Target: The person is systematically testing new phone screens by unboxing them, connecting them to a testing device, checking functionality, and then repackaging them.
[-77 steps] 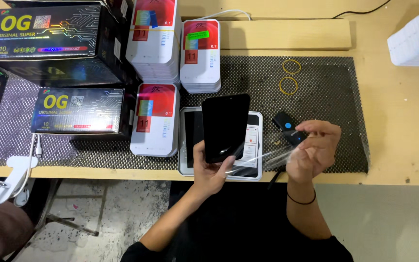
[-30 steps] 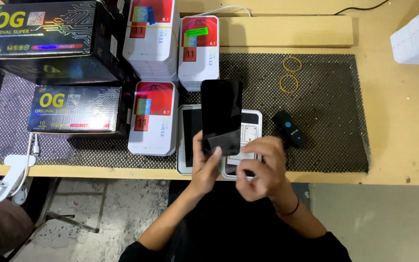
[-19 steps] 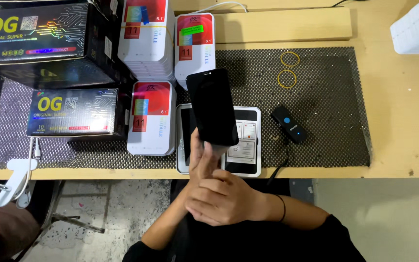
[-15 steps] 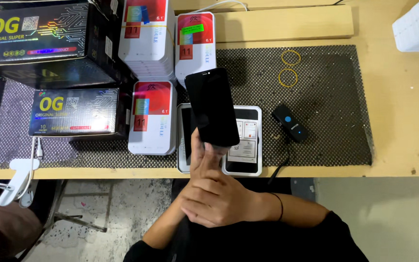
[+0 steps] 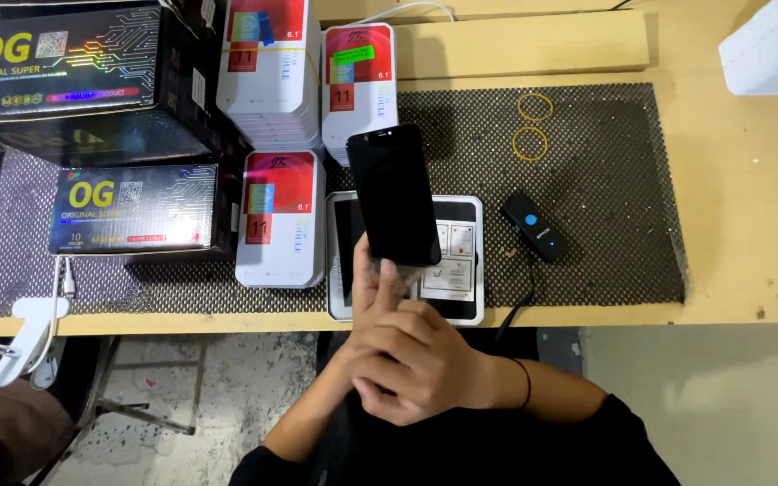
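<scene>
I am holding a black phone screen panel (image 5: 394, 195) up above the bench (image 5: 749, 225), tilted a little to the left, its dark glass facing me and its lower edge sitting in my fingers. My left hand (image 5: 378, 279) is pinching that lower edge, fingers pressed against the back and thumb side of the panel, while my right hand (image 5: 416, 360) is curling closed over the left one just below the glass; I cannot tell whether it is gripping anything of its own. As I judge it, I am in the middle of looking the panel over, and the move after this is calling for a steady hold by the edges only, keeping my fingertips off the glass face and keeping the thin piece from flexing. Directly beneath the panel the open white tray box (image 5: 470, 261) is lying on the black mesh mat (image 5: 605, 198), with a printed card inside. Just right of it the small black handheld scanner (image 5: 533, 227) is resting with its cable running off the bench edge. Two yellow rubber bands (image 5: 531, 126) are lying farther back on the mat. To my left the white and red boxes (image 5: 279, 216) are standing in stacks, and beyond them the large black cartons (image 5: 83, 81).
</scene>
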